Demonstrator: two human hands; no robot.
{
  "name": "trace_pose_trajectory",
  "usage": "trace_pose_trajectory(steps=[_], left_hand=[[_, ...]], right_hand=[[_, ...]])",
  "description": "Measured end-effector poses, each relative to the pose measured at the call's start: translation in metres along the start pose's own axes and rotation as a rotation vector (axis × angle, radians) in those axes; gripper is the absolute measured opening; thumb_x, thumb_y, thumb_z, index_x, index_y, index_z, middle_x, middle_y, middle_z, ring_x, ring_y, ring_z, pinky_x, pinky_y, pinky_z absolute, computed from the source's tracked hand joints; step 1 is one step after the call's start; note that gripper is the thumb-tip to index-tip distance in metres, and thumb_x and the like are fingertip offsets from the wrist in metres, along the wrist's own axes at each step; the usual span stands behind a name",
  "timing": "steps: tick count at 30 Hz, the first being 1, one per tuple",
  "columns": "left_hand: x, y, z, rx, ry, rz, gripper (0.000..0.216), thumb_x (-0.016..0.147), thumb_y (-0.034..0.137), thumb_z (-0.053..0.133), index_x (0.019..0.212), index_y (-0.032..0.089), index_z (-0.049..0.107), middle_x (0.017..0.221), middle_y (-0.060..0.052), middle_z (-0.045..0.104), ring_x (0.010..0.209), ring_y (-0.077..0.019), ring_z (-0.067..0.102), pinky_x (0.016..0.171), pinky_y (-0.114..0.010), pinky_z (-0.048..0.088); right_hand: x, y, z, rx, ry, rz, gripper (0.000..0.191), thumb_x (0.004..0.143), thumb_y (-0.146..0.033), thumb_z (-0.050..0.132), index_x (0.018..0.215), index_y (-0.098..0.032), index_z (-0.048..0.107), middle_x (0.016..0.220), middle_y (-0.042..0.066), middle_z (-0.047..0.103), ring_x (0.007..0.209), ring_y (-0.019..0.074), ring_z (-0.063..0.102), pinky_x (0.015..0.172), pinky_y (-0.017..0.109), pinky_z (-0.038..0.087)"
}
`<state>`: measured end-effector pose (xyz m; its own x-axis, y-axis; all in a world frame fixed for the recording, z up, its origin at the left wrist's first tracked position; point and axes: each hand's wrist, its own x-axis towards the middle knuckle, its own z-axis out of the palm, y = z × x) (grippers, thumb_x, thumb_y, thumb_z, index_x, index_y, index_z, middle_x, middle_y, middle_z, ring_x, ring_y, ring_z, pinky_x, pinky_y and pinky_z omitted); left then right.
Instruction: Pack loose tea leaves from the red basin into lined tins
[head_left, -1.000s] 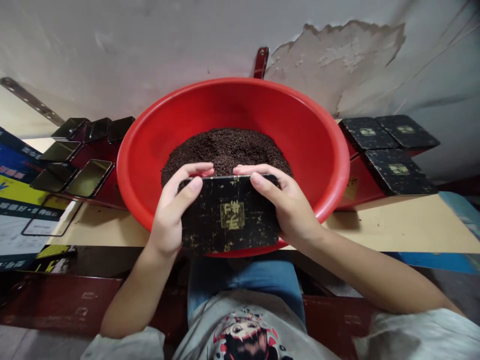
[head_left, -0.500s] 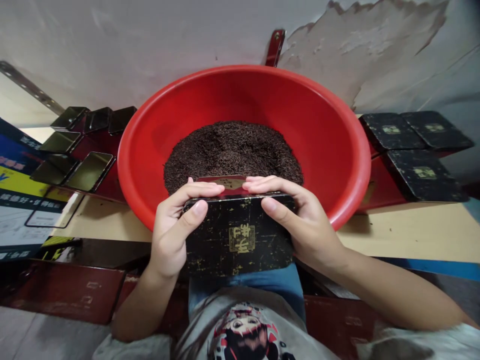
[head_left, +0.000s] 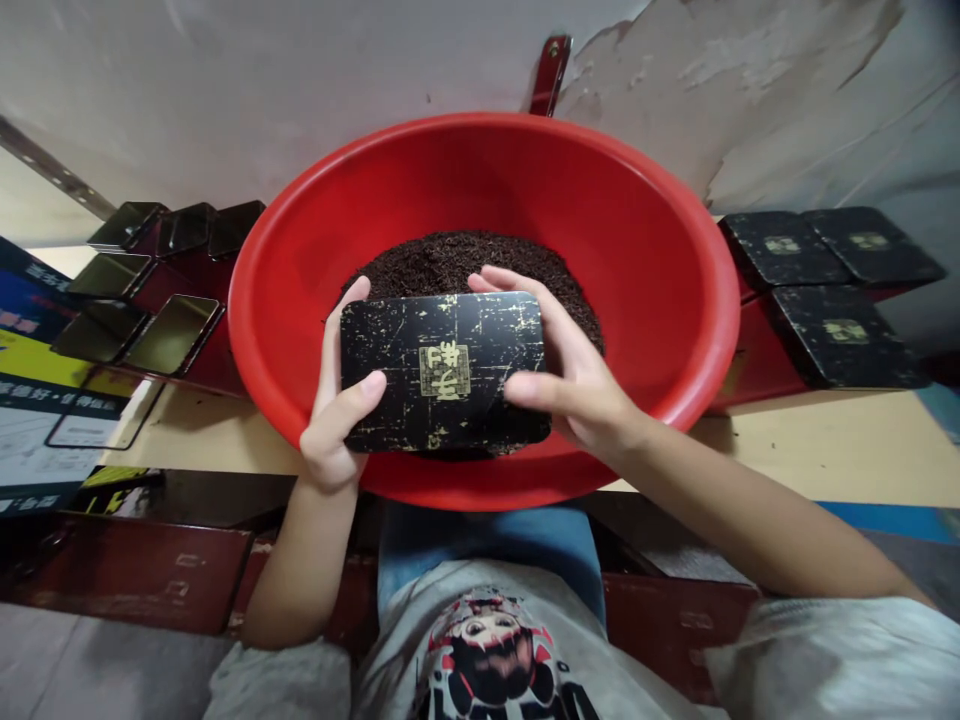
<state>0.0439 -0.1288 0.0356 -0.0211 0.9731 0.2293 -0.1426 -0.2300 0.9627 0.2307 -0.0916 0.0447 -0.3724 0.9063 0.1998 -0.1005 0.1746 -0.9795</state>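
Between my two hands is a tin [head_left: 480, 420] with a black, gold-flecked lid and a gold square of characters at its middle. My left hand [head_left: 337, 400] grips its left end, thumb on the lid. My right hand [head_left: 577, 370] grips the right end, thumb on the lid and fingers along the far side. The tin is above the near part of a large red basin [head_left: 652, 270]. A heap of dark loose tea leaves [head_left: 450, 255] lies in the basin, partly hidden by the tin and my hands. The tin's sides are out of sight.
Left of the basin stand several open tins [head_left: 176, 335] with dark red sides. Lidded black tins [head_left: 844, 335] stand on the right. All rest on a pale wooden bench [head_left: 217, 430] against a peeling wall [head_left: 795, 90]. Dark red boxes [head_left: 142, 575] lie below the bench.
Both hands have moved the tin forward, away from my body and over the basin. Its lid now faces up more squarely, and the red side seen before is hidden.
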Motion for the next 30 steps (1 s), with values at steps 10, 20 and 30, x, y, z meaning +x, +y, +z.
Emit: trace_pose_trajectory(steps=[10, 20, 30], left_hand=[[0.005, -0.007, -0.004, -0.104, -0.074, 0.052, 0.050, 0.081, 0.034, 0.055, 0.129, 0.042, 0.044, 0.142, 0.011, 0.041, 0.137, -0.0175, 0.030, 0.116, -0.038, 0.024], [0.007, -0.008, -0.014, 0.101, -0.107, 0.043, 0.078, 0.067, 0.047, 0.068, 0.135, 0.042, 0.031, 0.145, 0.004, 0.036, 0.138, -0.0287, 0.027, 0.112, -0.046, 0.031], [0.012, -0.012, -0.015, 0.181, -0.021, 0.140, 0.073, 0.072, 0.052, 0.058, 0.138, 0.037, 0.031, 0.144, 0.006, 0.036, 0.139, -0.0288, 0.023, 0.113, -0.043, 0.026]], right_hand=[[0.007, 0.003, -0.012, -0.107, -0.097, 0.004, 0.099, 0.054, -0.046, 0.080, 0.138, -0.031, 0.030, 0.145, 0.005, 0.035, 0.134, 0.0256, 0.034, 0.111, 0.045, 0.027], [0.011, 0.003, -0.020, -0.043, -0.101, 0.090, 0.118, 0.030, -0.035, 0.088, 0.136, -0.027, 0.036, 0.135, 0.006, 0.045, 0.131, 0.0317, 0.036, 0.108, 0.054, 0.025], [0.023, 0.011, -0.014, -0.180, -0.074, -0.112, 0.101, 0.035, -0.042, 0.086, 0.124, -0.022, 0.043, 0.139, 0.008, 0.037, 0.132, 0.0281, 0.034, 0.110, 0.042, 0.030]])
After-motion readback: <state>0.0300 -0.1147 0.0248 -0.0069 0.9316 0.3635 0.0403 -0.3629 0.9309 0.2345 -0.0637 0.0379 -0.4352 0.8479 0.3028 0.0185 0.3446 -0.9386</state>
